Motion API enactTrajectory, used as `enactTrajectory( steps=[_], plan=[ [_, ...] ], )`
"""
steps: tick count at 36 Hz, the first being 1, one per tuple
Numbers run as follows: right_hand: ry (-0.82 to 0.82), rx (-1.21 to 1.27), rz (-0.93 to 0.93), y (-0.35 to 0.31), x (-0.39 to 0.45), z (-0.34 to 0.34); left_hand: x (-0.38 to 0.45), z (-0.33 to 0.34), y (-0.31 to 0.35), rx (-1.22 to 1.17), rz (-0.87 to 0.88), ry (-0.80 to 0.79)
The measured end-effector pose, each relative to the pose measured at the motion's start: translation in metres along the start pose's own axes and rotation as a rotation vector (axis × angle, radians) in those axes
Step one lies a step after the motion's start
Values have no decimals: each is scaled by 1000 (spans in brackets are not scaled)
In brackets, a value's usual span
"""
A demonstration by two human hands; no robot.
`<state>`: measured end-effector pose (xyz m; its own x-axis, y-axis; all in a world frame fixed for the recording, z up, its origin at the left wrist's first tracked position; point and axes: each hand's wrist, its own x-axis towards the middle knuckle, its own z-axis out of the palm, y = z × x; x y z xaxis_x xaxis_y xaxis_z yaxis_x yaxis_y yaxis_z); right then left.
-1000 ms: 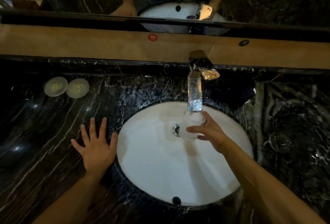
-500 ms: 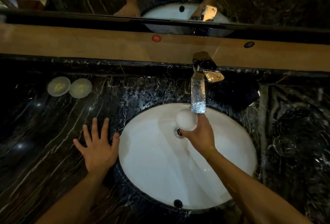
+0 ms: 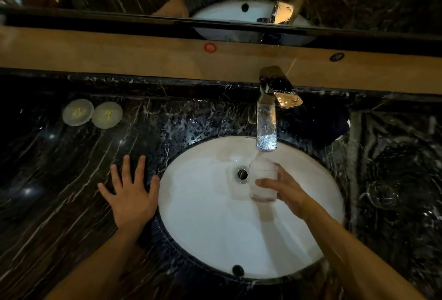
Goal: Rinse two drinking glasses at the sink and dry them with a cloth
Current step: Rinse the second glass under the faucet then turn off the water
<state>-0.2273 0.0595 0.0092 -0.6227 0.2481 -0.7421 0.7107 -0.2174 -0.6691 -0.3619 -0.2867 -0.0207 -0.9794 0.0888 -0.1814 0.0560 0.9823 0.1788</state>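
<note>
1. Far left of the countertop (image 3: pixel 59 180): two round pale discs (image 3: pixel 92 113) side by side, touching or nearly so, same spot as in the earlier frames.
2. Left hand (image 3: pixel 130 194) flat on the dark marble just beside the sink (image 3: pixel 203 228) rim, fingers straight and spread, holding nothing; unchanged from half a second ago.
3. Sink: white oval basin, drain (image 3: pixel 242 174) near the back centre, dark overflow hole on the near wall.
4. Glass (image 3: pixel 263 180): upright again, mouth up under the faucet (image 3: pixel 266 120) spout, thin water stream falling to its rim. Half a second ago it was tipped, its round end facing the camera; one second ago it was upright as now.
5. Right hand (image 3: pixel 285 191) grips the glass from the right side, thumb across the near face, fingers wrapped behind; the glass sits left of the palm, above the basin, just right of the drain.
6. Right of the faucet: a dark object on the counter, too dim to identify.
</note>
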Motion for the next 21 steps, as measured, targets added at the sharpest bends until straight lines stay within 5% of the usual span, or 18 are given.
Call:
enactTrajectory(
  steps=[21],
  plan=[
    [-120,206,474,14,-13,5,1,0,1,12,2,5]
  ],
)
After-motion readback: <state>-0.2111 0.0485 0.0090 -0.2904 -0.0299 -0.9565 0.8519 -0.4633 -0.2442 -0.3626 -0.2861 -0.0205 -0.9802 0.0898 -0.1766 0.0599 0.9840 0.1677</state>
